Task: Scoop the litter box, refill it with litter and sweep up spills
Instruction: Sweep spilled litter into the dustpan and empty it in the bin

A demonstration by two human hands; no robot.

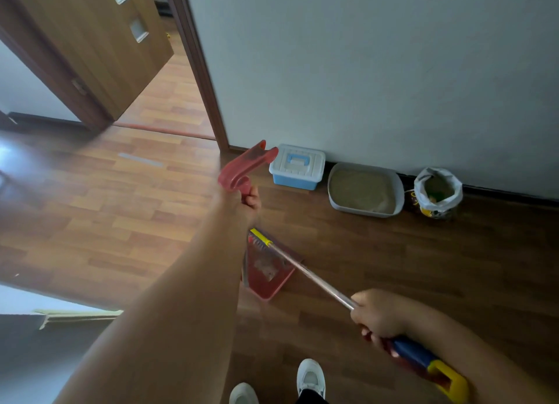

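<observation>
My left hand (249,199) grips the upright red handle (246,167) of a long-handled red dustpan (267,275) whose pan rests on the wood floor in front of my feet. My right hand (378,316) grips the metal shaft (311,275) of a broom, whose blue and yellow grip end (429,364) sticks out behind the hand. The broom's yellow head (260,237) sits at the pan's mouth. A grey litter box (364,190) filled with sandy litter stands against the wall. To its right an open white bag (437,191) stands on the floor.
A white and blue lidded storage box (298,167) sits left of the litter box by the wall. An open wooden door (90,40) and doorway lie at the upper left. My white shoes (310,378) are at the bottom edge.
</observation>
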